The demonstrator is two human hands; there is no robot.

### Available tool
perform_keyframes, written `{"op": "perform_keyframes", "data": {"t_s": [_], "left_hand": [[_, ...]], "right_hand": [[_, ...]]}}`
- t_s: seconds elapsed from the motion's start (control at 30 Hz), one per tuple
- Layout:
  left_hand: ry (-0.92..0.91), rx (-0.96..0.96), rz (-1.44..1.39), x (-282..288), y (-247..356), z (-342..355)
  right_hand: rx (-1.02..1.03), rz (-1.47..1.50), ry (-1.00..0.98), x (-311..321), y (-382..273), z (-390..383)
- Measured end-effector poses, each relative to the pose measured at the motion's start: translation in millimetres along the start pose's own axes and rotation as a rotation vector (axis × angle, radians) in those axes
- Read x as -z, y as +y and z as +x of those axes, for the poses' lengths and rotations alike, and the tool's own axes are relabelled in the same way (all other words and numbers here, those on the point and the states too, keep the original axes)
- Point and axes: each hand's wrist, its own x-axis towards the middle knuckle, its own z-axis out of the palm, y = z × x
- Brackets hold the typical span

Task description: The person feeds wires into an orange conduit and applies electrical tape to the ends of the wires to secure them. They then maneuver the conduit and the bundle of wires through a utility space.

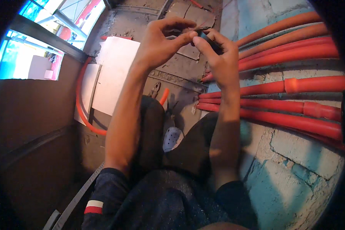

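Up at the top centre, both my hands are raised close together, fingertips nearly meeting. My left hand (pixel 159 44) pinches its thumb and forefinger at a thin reddish wire (pixel 196 27); the exact grip is partly hidden by the fingers. In my right hand (pixel 224 57) sits a dark, curved thing that looks like a roll of black tape (pixel 214 41), held between thumb and curled fingers. Dark strands show between the two hands, too small to make out.
Red-orange conduits (pixel 291 88) run along the blue-white block wall (pixel 295 184) at right. Pliers (pixel 155 90) and a short orange tube (pixel 165 96) lie on the dusty floor. White panels (pixel 113 76) and a bent orange tube (pixel 80 96) stand left, below an opening (pixel 38 50).
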Motion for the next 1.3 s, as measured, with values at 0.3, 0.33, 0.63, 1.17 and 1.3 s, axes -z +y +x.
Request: {"op": "perform_keyframes", "data": {"t_s": [0.3,0.33,0.63,1.17,1.3], "left_hand": [[0.022,-0.12,0.19,-11,-10,0],[0.051,-0.077,0.168,-13,-4,-1],[0.18,-0.019,-0.034,-10,-13,1],[-0.124,0.009,0.317,-8,-2,-3],[0.084,-0.195,0.406,-10,5,-11]], "right_hand": [[-0.124,0.327,0.022,-3,0,5],[-0.125,0.329,0.023,-2,-1,7],[-0.167,0.133,-0.132,-7,2,9],[0.075,-0.249,0.007,4,16,2],[-0.038,-0.186,-0.108,-2,-1,-1]]}}
